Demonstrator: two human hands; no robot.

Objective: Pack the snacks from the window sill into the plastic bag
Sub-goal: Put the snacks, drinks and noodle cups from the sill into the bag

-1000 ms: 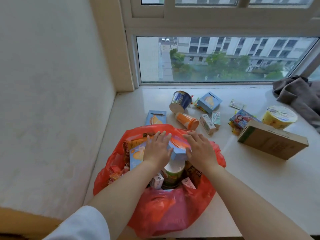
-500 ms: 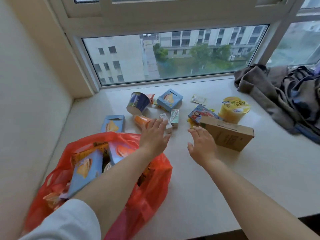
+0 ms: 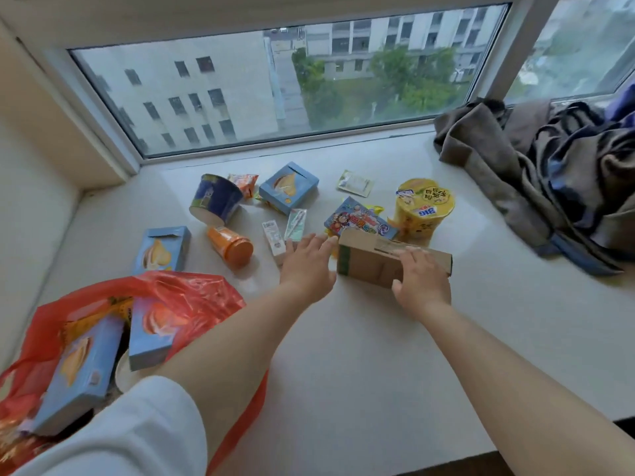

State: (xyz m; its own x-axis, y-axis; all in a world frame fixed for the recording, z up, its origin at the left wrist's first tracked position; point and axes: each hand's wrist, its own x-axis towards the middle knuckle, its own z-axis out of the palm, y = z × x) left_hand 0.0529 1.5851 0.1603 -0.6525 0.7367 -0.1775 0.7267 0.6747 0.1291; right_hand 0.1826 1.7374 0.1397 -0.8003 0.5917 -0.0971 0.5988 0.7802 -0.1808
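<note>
A red plastic bag (image 3: 192, 293) lies open at the lower left of the sill with blue snack boxes (image 3: 82, 372) inside. A long brown cardboard box (image 3: 371, 262) lies mid-sill. My right hand (image 3: 421, 280) rests over its near right part, fingers on top and thumb at the front face. My left hand (image 3: 307, 261) reaches with straight fingers to the box's left end, at or just short of it. Loose on the sill: a blue cup (image 3: 214, 199), an orange bottle (image 3: 232, 247), two blue boxes (image 3: 163, 249), small cartons (image 3: 275, 237), a colourful packet (image 3: 357, 219), a yellow noodle cup (image 3: 421, 207).
A heap of dark clothing (image 3: 549, 173) fills the sill's right end. The window pane (image 3: 275, 84) runs along the back, a wall (image 3: 31, 201) closes the left. A small sachet (image 3: 355, 183) lies near the glass. The sill's front edge (image 3: 446, 455) is at the lower right.
Both hands left the bag and moved forward and right to the brown box. The right hand now lies on it. The view turned right, so the bag sits at the lower left.
</note>
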